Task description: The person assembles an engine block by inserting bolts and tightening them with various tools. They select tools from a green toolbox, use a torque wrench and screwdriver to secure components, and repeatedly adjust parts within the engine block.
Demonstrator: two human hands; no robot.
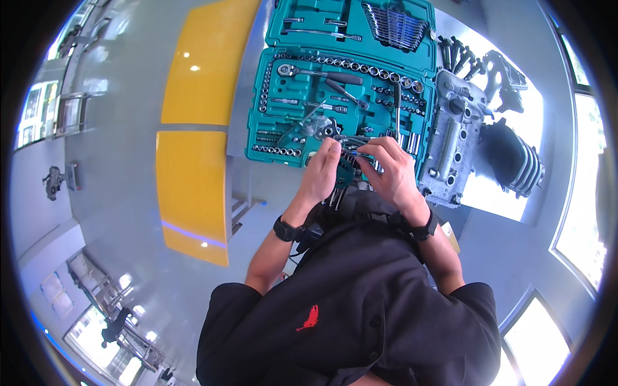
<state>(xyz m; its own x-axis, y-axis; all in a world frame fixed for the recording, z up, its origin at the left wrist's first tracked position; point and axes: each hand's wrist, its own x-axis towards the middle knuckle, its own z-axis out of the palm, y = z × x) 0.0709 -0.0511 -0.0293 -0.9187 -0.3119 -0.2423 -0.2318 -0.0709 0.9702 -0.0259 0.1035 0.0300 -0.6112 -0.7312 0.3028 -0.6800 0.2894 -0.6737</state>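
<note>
Head view, looking down. Both hands are raised together over the near edge of the teal tool case, which lies open on the grey surface.

Left hand: fingers curled narrow, tips pinching one end of a small metal tool piece. Right hand: fingers also closed in, gripping the other end of the same piece. Exact kind of piece can't be told; it's small and partly hidden by the fingers. It sits between the two hands, just above the case's front row of sockets.

Case approx. contents: ratchet handle in the upper tray area, rows of sockets, and a wrench set in the lid. Silver engine part sits just right of the case, with a dark finned part beyond it. Two yellow panels lie left of the case. Black watch on the left wrist.
</note>
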